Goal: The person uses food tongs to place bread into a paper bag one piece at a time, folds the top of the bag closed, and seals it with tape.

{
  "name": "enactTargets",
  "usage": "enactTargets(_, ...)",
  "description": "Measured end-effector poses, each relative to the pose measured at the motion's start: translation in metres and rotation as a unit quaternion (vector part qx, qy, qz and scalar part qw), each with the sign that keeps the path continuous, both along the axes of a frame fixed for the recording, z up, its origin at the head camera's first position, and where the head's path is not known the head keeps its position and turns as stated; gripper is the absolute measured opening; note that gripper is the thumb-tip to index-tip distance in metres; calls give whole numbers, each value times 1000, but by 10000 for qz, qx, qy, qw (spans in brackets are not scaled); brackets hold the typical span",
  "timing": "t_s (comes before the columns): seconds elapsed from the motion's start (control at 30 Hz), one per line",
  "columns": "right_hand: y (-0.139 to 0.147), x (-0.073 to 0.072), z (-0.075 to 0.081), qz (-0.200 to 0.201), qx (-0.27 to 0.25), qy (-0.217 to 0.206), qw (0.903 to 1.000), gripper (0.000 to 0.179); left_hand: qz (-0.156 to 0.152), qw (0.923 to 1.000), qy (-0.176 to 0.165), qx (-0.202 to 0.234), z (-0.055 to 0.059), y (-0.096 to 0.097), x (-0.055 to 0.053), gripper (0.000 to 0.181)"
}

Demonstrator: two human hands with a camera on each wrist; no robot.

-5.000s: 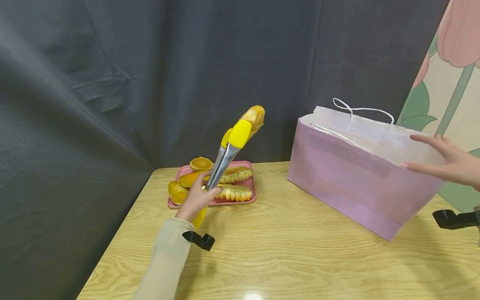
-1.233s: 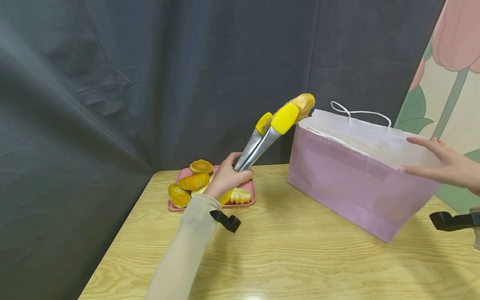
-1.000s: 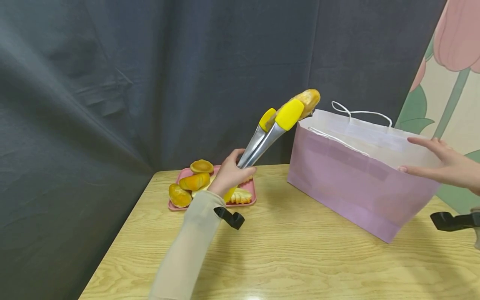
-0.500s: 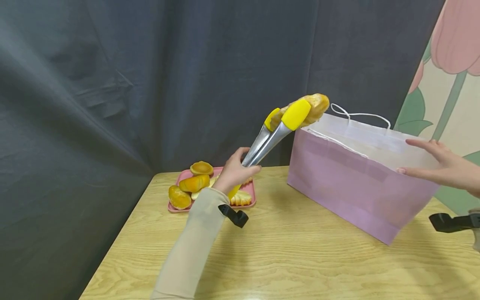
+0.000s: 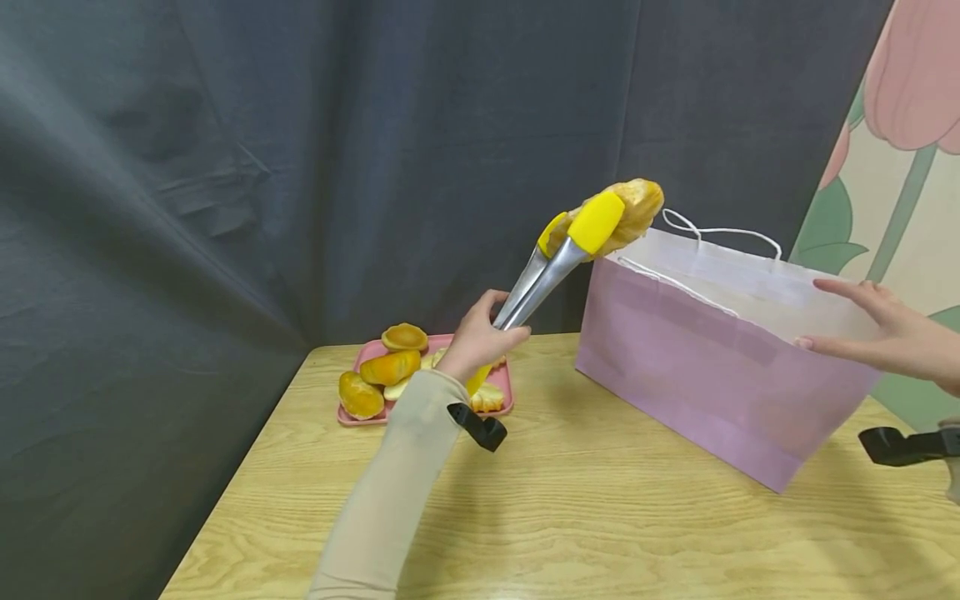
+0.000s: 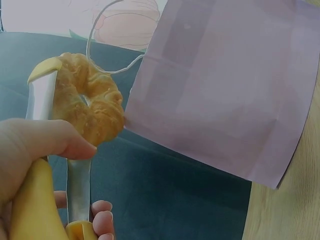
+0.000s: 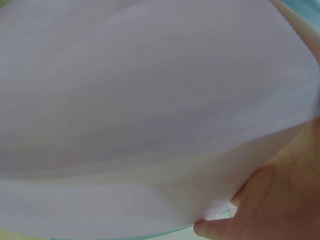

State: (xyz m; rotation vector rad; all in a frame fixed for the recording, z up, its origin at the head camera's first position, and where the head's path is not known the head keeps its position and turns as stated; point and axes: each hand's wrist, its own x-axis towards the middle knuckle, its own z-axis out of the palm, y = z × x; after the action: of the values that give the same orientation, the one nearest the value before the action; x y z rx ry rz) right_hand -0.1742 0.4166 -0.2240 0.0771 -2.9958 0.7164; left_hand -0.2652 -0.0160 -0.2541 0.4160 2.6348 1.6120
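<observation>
My left hand (image 5: 476,340) grips yellow-tipped metal tongs (image 5: 546,277), tilted up and to the right. Between the tong tips sits a golden ring-shaped pastry (image 5: 637,210), its hole plain in the left wrist view. The pastry is raised near the left top corner of a large lilac paper bag (image 5: 690,367) with white cord handles. At the bag's right end my right hand (image 5: 892,333) spreads thumb and fingers at the mouth, against the paper. The bag's pale inside fills the right wrist view; its bottom is hidden in the head view.
A pink tray (image 5: 441,341) at the table's back left bears several breads, among them an orange-brown roll (image 5: 390,367) and a round one (image 5: 405,337). My left forearm covers part of the tray's front. A dark curtain (image 5: 450,150) hangs behind the wooden table (image 5: 600,500).
Over five seconds my left hand has carried the tongs and pastry right, from above the tray to the bag's left corner, slowing lately. The right hand and bag have barely moved.
</observation>
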Motion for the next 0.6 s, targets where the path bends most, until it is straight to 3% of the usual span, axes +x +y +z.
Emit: enactTargets(0.6,-3,2,1,59,-134,-23,9999,89,94,9989,395,-233,13,20,-5,59)
